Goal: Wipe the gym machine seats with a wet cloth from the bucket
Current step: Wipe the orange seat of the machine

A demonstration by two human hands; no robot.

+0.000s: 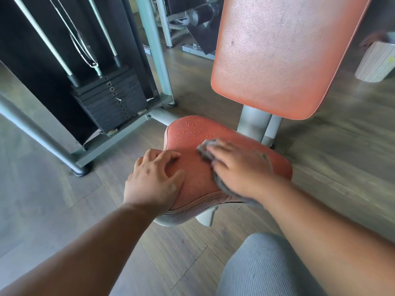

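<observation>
A red-orange padded seat (192, 133) of a gym machine sits low in the middle of the view, beaded with water drops on its far left part. My right hand (239, 165) lies flat on a grey wet cloth (205, 149), pressing it onto the seat's right half. My left hand (152, 178) rests on the seat's near left edge with fingers spread, holding nothing. Behind the seat rises the matching red-orange backrest (282, 52), dull and smudged.
A black weight stack (111, 99) in a grey steel frame (119, 139) stands to the left. A pale ribbed bin or bucket (376, 60) is on the wooden floor at far right. My knee in grey fabric (256, 268) is at the bottom.
</observation>
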